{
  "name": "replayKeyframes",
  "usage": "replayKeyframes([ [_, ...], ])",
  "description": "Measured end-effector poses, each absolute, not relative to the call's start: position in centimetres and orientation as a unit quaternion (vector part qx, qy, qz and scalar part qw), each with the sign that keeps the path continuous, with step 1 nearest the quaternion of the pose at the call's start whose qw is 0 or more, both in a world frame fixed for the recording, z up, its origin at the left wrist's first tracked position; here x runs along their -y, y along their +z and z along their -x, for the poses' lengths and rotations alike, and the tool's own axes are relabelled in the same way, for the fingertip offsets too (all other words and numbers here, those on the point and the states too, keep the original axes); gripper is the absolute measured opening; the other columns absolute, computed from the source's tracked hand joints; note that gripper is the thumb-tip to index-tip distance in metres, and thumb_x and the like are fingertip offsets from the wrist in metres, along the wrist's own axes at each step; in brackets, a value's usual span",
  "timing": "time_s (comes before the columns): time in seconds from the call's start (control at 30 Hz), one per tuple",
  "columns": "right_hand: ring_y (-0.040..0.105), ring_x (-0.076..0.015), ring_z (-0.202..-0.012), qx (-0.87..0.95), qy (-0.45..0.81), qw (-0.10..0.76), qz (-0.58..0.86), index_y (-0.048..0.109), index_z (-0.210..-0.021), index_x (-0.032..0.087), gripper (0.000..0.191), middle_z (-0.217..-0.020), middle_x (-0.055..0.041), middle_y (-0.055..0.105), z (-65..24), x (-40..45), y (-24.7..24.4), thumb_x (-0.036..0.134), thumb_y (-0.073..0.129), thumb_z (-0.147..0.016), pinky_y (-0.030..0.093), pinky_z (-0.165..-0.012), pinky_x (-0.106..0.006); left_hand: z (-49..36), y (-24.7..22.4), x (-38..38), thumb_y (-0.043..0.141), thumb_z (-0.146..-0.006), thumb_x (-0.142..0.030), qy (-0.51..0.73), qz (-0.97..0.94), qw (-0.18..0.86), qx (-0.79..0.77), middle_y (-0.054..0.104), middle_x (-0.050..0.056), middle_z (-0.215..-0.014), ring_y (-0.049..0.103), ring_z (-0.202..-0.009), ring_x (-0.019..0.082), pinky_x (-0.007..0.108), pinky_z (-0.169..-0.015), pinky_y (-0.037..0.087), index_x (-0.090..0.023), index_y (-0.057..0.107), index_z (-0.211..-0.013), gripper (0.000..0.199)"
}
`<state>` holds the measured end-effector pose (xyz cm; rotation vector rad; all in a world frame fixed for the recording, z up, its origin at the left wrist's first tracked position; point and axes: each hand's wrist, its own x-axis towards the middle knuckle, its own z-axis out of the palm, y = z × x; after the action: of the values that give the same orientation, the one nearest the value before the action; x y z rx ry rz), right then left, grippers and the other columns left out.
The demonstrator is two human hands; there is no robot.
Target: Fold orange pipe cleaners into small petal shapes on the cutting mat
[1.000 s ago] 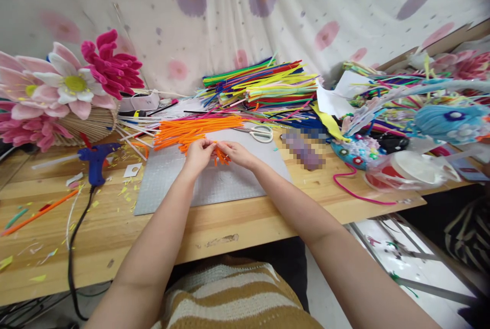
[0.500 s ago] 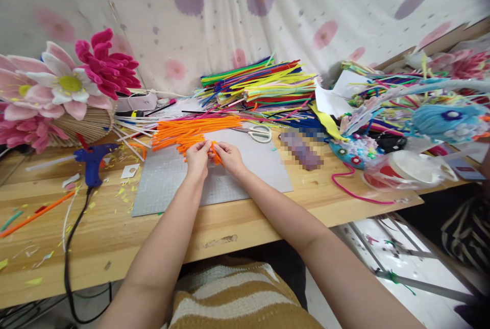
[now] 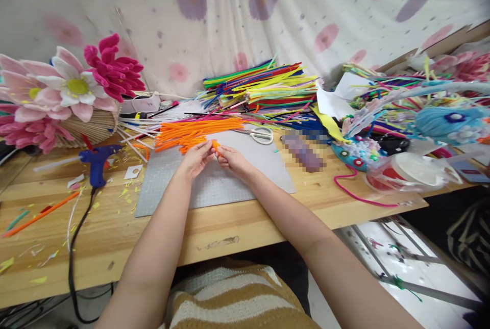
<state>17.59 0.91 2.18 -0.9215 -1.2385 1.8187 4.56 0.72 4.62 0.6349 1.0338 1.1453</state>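
Head view: left hand (image 3: 197, 159) and right hand (image 3: 233, 159) both pinch orange chenille piece (image 3: 215, 147) over cutting mat (image 3: 225, 191), likely steadying it. Orange chenille stems (image 3: 199, 128) piled just beyond, presumably for easy reach; scissors (image 3: 252, 133) nearby.

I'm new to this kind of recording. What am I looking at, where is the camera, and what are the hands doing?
There is no machine here: these are a person's bare hands, seen by one camera worn on the head, looking forward and down. The left hand and right hand pinch a small orange piece; its exact shape is hidden by the fingers. Just beyond lie loose orange stems, partly on a grey mat, with scissors to their right. A blue glue gun and fuzzy flowers are on the left; multicoloured stems lie behind.
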Motion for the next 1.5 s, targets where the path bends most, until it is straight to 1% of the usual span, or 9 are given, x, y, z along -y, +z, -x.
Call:
replayKeyframes([
  [0.23,0.013,-0.0035,-0.039,0.444,0.771,0.339,0.305,0.043,-0.068,0.017,0.028,-0.044,0.0102,0.023,-18.5,-0.6,2.7,0.040,0.049,-0.082,0.012,-0.039,-0.017,-5.1,4.4,-0.5,0.073,-0.062,-0.019,0.514,-0.331,0.655,-0.445,0.062,0.000,-0.061,0.054,-0.051,0.005,0.015,-0.049,0.044,-0.011,0.066,-0.068,0.012],
  [0.47,0.017,-0.0026,-0.039,0.431,0.770,0.385,0.271,0.045,-0.072,0.016,0.023,-0.048,0.0094,0.029,-18.3,-0.6,2.6,0.036,0.053,-0.080,0.013,-0.039,-0.017,-5.3,4.4,-0.7,0.075,-0.058,-0.020,0.536,-0.335,0.642,-0.434,0.059,0.000,-0.058,0.054,-0.050,0.005,0.015,-0.050,0.046,-0.010,0.066,-0.065,0.015],
  [0.67,0.020,-0.0029,-0.040,0.465,0.748,0.383,0.280,0.044,-0.077,0.017,0.024,-0.052,0.0091,0.033,-17.9,-0.9,2.7,0.039,0.054,-0.078,0.015,-0.040,-0.018,-5.8,4.0,-0.9,0.075,-0.057,-0.022,0.580,-0.336,0.589,-0.452,0.058,-0.001,-0.056,0.052,-0.049,0.005,0.016,-0.049,0.045,-0.011,0.065,-0.062,0.016],
  [0.8,0.024,-0.0040,-0.042,0.528,0.708,0.362,0.299,0.044,-0.075,0.017,0.030,-0.050,0.0091,0.032,-18.1,-1.2,2.4,0.046,0.051,-0.079,0.019,-0.041,-0.019,-5.9,3.7,-0.9,0.075,-0.057,-0.023,0.591,-0.324,0.567,-0.474,0.057,-0.002,-0.054,0.051,-0.049,0.005,0.017,-0.050,0.045,-0.011,0.065,-0.064,0.017],
  [0.97,0.027,-0.0045,-0.045,0.573,0.669,0.356,0.313,0.044,-0.072,0.017,0.035,-0.052,0.0077,0.034,-18.6,-1.4,2.1,0.051,0.050,-0.079,0.024,-0.044,-0.019,-5.4,3.6,-0.6,0.073,-0.060,-0.037,0.540,-0.347,0.610,-0.465,0.061,0.001,-0.060,0.054,-0.054,0.008,0.019,-0.050,0.044,-0.011,0.067,-0.070,0.028],
  [1.13,0.035,-0.0057,-0.050,0.605,0.646,0.339,0.318,0.050,-0.074,0.016,0.039,-0.057,0.0054,0.039,-18.5,-1.4,2.1,0.054,0.047,-0.080,0.031,-0.048,-0.020,-5.4,3.5,-1.0,0.078,-0.049,-0.034,0.560,-0.369,0.565,-0.481,0.059,0.000,-0.057,0.048,-0.047,0.006,0.017,-0.042,0.034,-0.010,0.067,-0.067,0.031],
  [1.2,0.036,-0.0055,-0.050,0.602,0.655,0.330,0.316,0.051,-0.075,0.016,0.038,-0.057,0.0054,0.040,-18.5,-1.3,2.1,0.053,0.048,-0.080,0.031,-0.048,-0.020,-5.4,3.4,-1.3,0.079,-0.047,-0.032,0.585,-0.346,0.550,-0.486,0.059,0.000,-0.056,0.046,-0.045,0.005,0.017,-0.042,0.032,-0.011,0.067,-0.065,0.031],
  [1.33,0.033,-0.0047,-0.046,0.568,0.684,0.322,0.326,0.050,-0.074,0.016,0.031,-0.054,0.0069,0.036,-18.5,-1.4,2.0,0.046,0.049,-0.082,0.028,-0.045,-0.019,-5.7,3.4,-1.7,0.080,-0.044,-0.030,0.631,-0.295,0.508,-0.506,0.057,-0.002,-0.054,0.044,-0.044,0.004,0.018,-0.045,0.036,-0.011,0.066,-0.066,0.031],
  [1.5,0.030,-0.0042,-0.041,0.512,0.683,0.356,0.380,0.044,-0.069,0.017,0.025,-0.049,0.0082,0.035,-17.9,-1.5,2.0,0.036,0.045,-0.085,0.026,-0.043,-0.018,-6.8,2.9,-1.4,0.073,-0.056,-0.040,0.614,-0.340,0.536,-0.470,0.065,0.002,-0.070,0.055,-0.058,0.008,0.020,-0.055,0.044,-0.014,0.068,-0.078,0.034],
])
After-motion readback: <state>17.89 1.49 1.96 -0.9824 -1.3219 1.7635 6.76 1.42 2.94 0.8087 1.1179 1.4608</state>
